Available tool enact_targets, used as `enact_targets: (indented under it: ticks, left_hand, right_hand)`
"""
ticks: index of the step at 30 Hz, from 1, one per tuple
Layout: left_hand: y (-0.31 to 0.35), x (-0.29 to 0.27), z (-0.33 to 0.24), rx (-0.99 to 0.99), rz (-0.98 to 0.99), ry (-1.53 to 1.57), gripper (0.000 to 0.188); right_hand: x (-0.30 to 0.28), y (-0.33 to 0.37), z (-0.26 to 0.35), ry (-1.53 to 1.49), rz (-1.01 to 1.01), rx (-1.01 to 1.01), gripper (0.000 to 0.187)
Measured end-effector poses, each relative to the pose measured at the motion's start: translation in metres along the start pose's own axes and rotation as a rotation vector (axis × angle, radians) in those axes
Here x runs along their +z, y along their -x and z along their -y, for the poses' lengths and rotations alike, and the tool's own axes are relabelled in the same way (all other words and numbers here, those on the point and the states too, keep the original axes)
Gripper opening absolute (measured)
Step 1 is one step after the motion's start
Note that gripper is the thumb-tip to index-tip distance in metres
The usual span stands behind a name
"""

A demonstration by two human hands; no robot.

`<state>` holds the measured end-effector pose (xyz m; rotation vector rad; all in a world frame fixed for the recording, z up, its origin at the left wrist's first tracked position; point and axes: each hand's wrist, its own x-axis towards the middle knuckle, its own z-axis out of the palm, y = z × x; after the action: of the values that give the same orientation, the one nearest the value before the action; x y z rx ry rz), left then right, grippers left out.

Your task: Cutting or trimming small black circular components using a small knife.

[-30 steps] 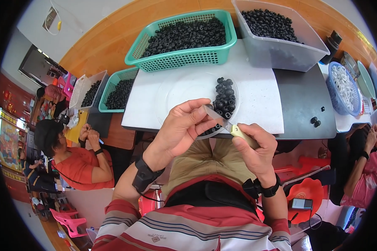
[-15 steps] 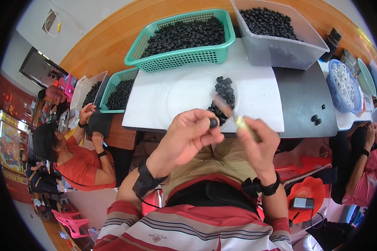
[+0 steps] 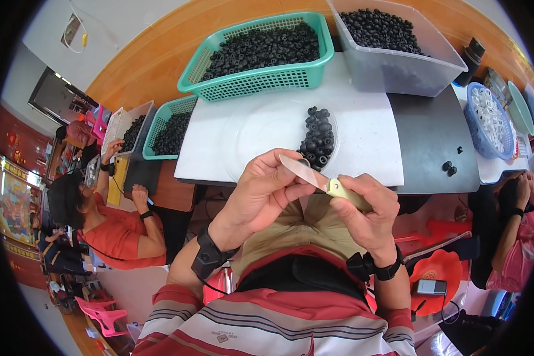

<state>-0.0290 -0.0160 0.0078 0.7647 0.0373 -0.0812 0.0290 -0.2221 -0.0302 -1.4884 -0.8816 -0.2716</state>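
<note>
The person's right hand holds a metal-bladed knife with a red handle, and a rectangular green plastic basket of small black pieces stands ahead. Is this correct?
Not quite: the head view shows the right hand holding a metal-bladed knife with a pale yellow handle, not red. The rest stands.

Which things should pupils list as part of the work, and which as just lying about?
In the work:
left hand, holding a small black piece
right hand, holding a knife
clear plate and its black pile
probably the large green basket

Apparently lying about:
small grey device
pink chair
dark bottle
</note>
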Motion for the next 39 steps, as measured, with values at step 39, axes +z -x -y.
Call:
enact_targets:
  ticks: [39]
  left_hand:
    - [-0.029,-0.049,-0.073,0.097,-0.006,-1.687,0.020]
  right_hand:
    - [-0.027,0.028,-0.013,-0.045,-0.190,0.310,0.029]
